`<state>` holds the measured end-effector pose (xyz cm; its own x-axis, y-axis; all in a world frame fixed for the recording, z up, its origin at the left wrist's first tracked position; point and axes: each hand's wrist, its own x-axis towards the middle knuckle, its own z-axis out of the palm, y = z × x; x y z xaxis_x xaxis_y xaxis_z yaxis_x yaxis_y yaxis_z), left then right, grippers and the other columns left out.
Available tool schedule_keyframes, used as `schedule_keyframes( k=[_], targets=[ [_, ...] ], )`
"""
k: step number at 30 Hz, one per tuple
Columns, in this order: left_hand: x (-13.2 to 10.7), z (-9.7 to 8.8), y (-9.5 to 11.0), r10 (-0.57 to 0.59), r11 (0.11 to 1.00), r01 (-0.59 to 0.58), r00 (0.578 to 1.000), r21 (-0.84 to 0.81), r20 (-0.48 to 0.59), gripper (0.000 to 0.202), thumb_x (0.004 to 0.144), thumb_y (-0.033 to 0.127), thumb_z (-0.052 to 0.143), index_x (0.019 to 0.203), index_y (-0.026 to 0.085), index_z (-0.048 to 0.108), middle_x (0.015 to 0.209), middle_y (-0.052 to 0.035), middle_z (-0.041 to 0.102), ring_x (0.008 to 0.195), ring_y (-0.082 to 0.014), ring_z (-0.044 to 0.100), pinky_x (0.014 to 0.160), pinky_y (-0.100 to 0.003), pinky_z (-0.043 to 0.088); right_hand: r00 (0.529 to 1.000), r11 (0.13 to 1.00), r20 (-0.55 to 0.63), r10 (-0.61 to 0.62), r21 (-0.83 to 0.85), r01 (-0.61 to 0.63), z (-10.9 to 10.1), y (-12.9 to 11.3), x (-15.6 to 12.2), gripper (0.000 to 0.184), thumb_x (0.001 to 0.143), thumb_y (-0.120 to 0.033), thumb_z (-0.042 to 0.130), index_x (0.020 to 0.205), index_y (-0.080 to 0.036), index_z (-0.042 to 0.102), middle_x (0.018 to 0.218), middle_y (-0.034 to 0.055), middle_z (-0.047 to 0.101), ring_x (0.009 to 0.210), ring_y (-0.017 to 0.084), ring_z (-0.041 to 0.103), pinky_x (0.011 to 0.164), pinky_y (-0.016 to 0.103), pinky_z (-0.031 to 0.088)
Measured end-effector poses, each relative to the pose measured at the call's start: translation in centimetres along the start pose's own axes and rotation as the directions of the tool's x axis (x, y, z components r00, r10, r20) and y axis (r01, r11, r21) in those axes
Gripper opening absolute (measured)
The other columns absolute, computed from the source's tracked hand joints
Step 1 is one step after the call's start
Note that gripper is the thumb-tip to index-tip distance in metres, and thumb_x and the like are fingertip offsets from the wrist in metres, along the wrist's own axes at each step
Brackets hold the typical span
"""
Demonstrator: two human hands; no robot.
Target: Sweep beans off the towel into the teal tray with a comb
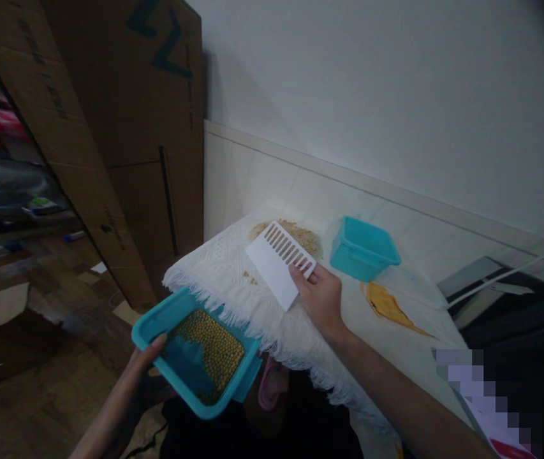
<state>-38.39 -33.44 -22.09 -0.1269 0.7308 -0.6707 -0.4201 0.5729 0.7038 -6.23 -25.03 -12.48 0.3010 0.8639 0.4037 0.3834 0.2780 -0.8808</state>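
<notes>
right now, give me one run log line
left hand: holds teal tub, yellow beans inside | right hand: holds white slotted panel | nearby: pale grain pile, fringed white cloth, second teal tub

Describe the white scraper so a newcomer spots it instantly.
Right of the tall carton, find the fringed white cloth. Over it, the right hand grips the scraper. Flat, white and slotted along one edge, it differs from the teal bin to its right.
</notes>
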Motion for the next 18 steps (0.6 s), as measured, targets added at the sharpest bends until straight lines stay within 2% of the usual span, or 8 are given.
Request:
schedule_keyframes(
  k=[5,9,12,15,18],
  targets=[
    [0.0,0.1,0.2,-0.002,0.999,0.003,1.000,0.038,-0.020,0.096,0.080,0.063,0.088,0.165,0.043,0.048,0.125,-0.0138,0.081,0.080,-0.0342,0.085,0.072,-0.049,0.071,1.000,1.000,0.016,0.008,-0.012,-0.008,1.0,0.2,-0.6,0.039,0.087,-0.056,0.075,0.096,-0.018,0.082,0.086,0.0097,0.087,0.078,0.029,0.084,0.075,0.039,0.069],
    [-0.1,-0.1,0.2,0.002,1.000,-0.002,1.000,-0.019,-0.003,0.101,0.081,0.062,0.088,0.169,0.035,0.045,0.110,-0.0131,0.085,0.085,-0.0374,0.086,0.076,-0.051,0.071,0.999,0.999,-0.031,-0.016,-0.032,0.015,0.4,0.7,0.5,0.043,0.085,-0.056,0.076,0.099,-0.016,0.082,0.092,0.0115,0.088,0.083,0.031,0.085,0.076,0.040,0.069],
    [0.0,-0.3,0.2,-0.003,1.000,0.003,1.000,-0.001,0.000,0.101,0.082,0.058,0.090,0.169,0.033,0.045,0.100,-0.0112,0.085,0.081,-0.0370,0.086,0.072,-0.050,0.071,0.999,1.000,-0.028,-0.016,0.004,0.016,-0.1,0.5,1.0,0.044,0.083,-0.055,0.078,0.101,-0.015,0.082,0.095,0.0125,0.088,0.086,0.032,0.086,0.076,0.040,0.069],
    [0.2,-0.4,0.0,0.011,1.000,-0.011,1.000,0.010,0.011,0.098,0.082,0.058,0.090,0.168,0.033,0.047,0.104,-0.0122,0.085,0.080,-0.0362,0.086,0.070,-0.048,0.071,0.999,0.999,0.017,-0.041,0.017,0.041,-0.1,-0.1,0.5,0.040,0.085,-0.053,0.078,0.100,-0.017,0.082,0.096,0.0113,0.088,0.085,0.031,0.086,0.075,0.039,0.069],
    [0.3,-0.4,-0.2,0.030,1.000,-0.030,0.999,0.004,0.011,0.099,0.080,0.059,0.091,0.166,0.034,0.049,0.110,-0.0134,0.085,0.085,-0.0367,0.086,0.073,-0.049,0.072,0.995,0.994,0.041,-0.086,-0.059,0.088,-0.3,-0.8,-0.7,0.032,0.088,-0.050,0.076,0.092,-0.019,0.083,0.091,0.0098,0.088,0.080,0.030,0.086,0.073,0.038,0.069]
  ],
)
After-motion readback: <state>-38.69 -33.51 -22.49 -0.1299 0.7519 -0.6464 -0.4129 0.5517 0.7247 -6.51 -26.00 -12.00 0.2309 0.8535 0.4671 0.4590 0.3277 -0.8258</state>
